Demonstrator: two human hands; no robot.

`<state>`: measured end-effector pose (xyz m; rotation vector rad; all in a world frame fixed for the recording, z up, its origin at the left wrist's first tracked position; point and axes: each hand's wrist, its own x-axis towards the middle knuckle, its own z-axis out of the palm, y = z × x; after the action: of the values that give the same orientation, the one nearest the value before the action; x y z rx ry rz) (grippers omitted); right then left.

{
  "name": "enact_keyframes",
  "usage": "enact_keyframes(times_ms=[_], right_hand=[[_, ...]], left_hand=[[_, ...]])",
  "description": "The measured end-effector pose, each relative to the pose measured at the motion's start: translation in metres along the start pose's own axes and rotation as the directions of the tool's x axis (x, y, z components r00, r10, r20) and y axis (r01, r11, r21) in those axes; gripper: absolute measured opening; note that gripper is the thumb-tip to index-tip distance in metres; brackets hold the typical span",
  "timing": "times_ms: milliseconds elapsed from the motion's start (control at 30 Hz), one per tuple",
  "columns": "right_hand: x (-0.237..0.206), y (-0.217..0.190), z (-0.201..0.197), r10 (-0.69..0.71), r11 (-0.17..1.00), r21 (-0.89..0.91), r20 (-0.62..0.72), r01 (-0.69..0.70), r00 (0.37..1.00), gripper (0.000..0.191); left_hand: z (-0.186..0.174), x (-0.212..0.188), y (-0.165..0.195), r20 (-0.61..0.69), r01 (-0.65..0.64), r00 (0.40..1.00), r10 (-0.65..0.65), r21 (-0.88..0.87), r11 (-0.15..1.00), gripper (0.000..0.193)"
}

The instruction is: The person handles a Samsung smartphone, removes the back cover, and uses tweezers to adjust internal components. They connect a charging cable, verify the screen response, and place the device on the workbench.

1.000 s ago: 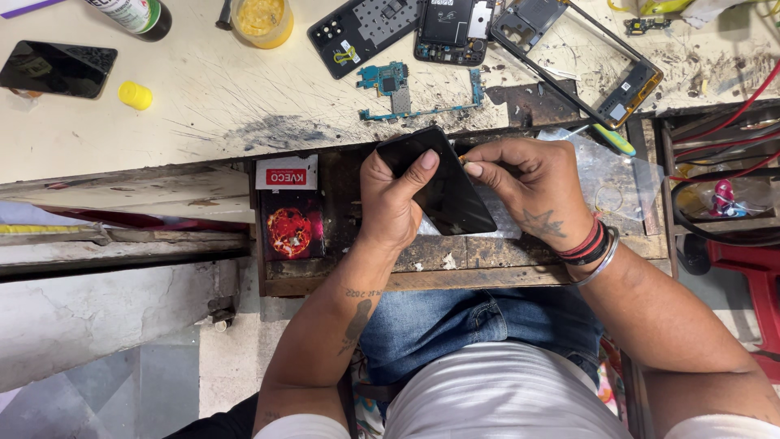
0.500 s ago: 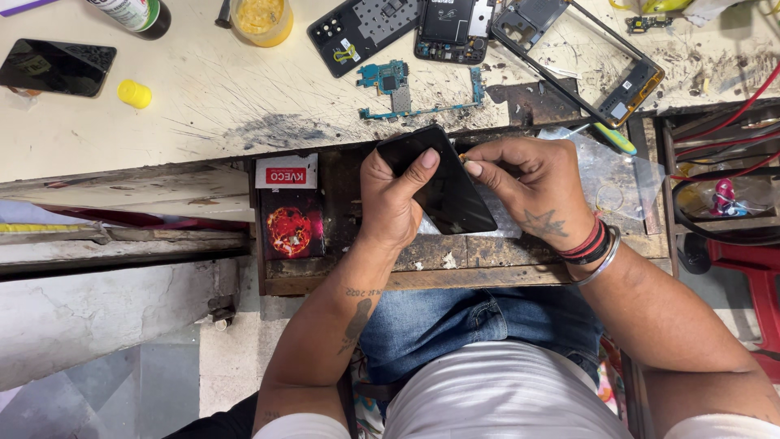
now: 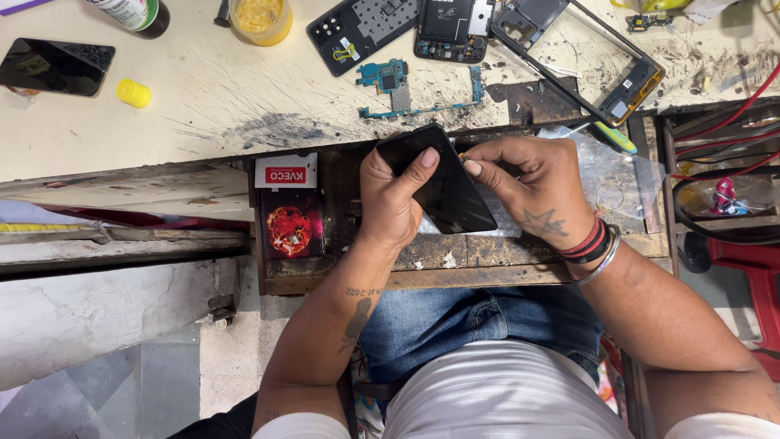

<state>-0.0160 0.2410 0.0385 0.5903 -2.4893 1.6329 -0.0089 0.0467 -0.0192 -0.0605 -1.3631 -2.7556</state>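
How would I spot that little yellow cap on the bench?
Start on the scratched cream benchtop, far left, where a dark phone lies face up. Just right of it sits the yellow cap, alone: small, round, solid yellow, unlike the taller jar of yellow paste further back.

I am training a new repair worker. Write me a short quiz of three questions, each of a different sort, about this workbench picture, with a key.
1. True or false: the left hand holds the black phone panel over the open drawer.
2. Which colour is the small cap on the bench, near the dark phone? A red, B yellow, C blue
3. Fill in: the right hand pinches at the panel's ____ edge, as the camera sees it.

Key: 1 true; 2 B; 3 right. The blue circuit board lies apart, untouched.
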Motion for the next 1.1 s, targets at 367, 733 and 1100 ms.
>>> enact_keyframes(times_ms=[367,733,1100], right_hand=[[0.0002,0.0000,0.0001,-0.007,1.000,-0.004,0.000,0.007,1.000,0.009],[0.0000,0.0007,0.0002,0.003,1.000,-0.001,-0.001,-0.003,1.000,0.009],[0.0005,-0.0005,-0.0005,-0.005,1.000,0.010,0.000,0.005,1.000,0.010]], left_hand=[[0.0001,0.0006,-0.0001,-0.003,0.006,1.000,-0.006,0.006,1.000,0.015],[0.0006,0.0006,0.0000,-0.004,0.005,1.000,-0.005,0.010,1.000,0.015],[0.0007,0.0013,-0.0007,-0.002,-0.001,1.000,0.001,-0.005,1.000,0.014]])
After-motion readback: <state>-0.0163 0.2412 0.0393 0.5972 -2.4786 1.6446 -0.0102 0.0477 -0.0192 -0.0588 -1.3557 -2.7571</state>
